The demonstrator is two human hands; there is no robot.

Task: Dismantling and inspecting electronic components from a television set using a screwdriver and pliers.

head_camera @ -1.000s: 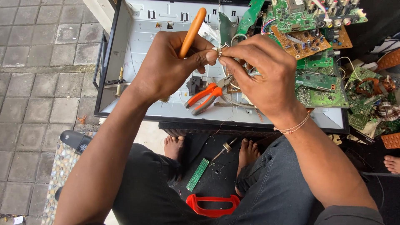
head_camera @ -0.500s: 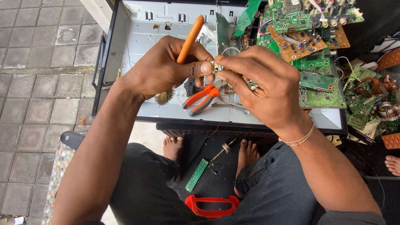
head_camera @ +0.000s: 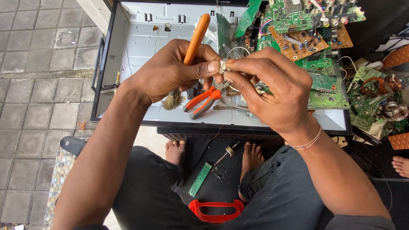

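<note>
Left hand (head_camera: 170,72): was closed around an orange-handled brush (head_camera: 194,40), the handle angled up and to the right, the bristles poking out below the palm. Its thumb tip pressed against a small metal part (head_camera: 224,67).

Right hand (head_camera: 270,91): was closed, pinching the same small metal part between thumb and forefinger, so both hands met at it. A thin bracelet (head_camera: 304,144) sat on the wrist.

Small metal part: was held in the air between the two hands, above the open metal case (head_camera: 140,38). Its finer details could not be made out.

Open metal case: lay flat in front of the seated person, pale grey inside with a dark rim.

Pliers (head_camera: 202,101): orange-handled, lay inside the case just below the hands, untouched.

Circuit boards (head_camera: 315,38): green and brown, were piled at the right end of the case and spilled over to the ground on the right.

Green strip board (head_camera: 200,179): lay on the dark mat (head_camera: 213,157) between the person's bare feet, near a small metal tool (head_camera: 228,152).

Red handle (head_camera: 215,210): lay between the knees, nearest the camera.

Ground: grey paving stones (head_camera: 38,93) to the left of the case.
</note>
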